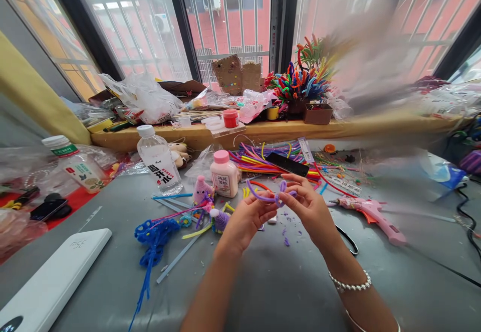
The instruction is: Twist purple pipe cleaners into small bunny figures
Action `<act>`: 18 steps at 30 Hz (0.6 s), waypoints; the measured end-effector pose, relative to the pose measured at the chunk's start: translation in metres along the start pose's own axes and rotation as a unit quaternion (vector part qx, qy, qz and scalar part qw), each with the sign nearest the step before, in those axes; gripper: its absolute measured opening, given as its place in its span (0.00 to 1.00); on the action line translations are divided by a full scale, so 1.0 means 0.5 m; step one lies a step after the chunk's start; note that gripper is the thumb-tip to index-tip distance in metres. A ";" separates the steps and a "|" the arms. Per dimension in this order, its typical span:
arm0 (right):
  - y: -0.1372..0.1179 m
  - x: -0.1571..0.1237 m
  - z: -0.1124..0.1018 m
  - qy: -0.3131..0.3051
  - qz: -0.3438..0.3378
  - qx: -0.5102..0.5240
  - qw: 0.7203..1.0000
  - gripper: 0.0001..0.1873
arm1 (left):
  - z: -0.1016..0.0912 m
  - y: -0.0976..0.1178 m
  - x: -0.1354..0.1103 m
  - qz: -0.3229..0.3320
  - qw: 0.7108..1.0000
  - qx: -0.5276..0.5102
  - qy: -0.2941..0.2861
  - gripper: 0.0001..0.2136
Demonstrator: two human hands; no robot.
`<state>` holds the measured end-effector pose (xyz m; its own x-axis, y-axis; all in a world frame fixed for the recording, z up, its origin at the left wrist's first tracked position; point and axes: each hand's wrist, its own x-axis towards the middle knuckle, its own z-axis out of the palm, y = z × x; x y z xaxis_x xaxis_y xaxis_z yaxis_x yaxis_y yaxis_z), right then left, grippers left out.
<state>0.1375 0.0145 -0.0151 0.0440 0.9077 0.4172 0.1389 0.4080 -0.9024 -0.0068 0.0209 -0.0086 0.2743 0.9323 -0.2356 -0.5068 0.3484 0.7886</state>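
Note:
My left hand (250, 217) pinches one side of a purple pipe cleaner (259, 195), whose free end sticks out to the upper left. From the other side, my right hand (305, 202) grips the same piece near its looped middle. Both hands hold it just above the grey table (263, 292). Small purple scraps (286, 241) lie below the hands. Left of my left hand sit a pink crocheted figure (203, 191) and a small purple one (219, 220). Beside them lies blue knitted yarn work (156, 236).
A pink hot glue gun (372, 211) lies to the right. Behind the hands are a bundle of coloured pipe cleaners (255, 159), a black phone (287, 164), a pink-capped bottle (224, 174) and a water bottle (160, 161). A white power bank (63, 277) rests at front left.

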 end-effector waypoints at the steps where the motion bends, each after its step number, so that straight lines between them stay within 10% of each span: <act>1: 0.001 0.000 0.000 0.000 -0.001 0.000 1.000 0.07 | -0.001 -0.002 0.000 -0.013 1.000 0.012 -0.010 0.08; 18: -0.014 -0.003 0.005 0.013 -0.066 -0.134 0.989 0.06 | -0.002 -0.027 0.014 0.085 0.982 0.170 0.002 0.15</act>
<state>0.1341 0.0105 -0.0098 0.0335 0.8441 0.5352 0.4019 0.4789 -0.7805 0.0009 0.0228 -0.0215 0.2056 0.9748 -0.0865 -0.2430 0.1365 0.9604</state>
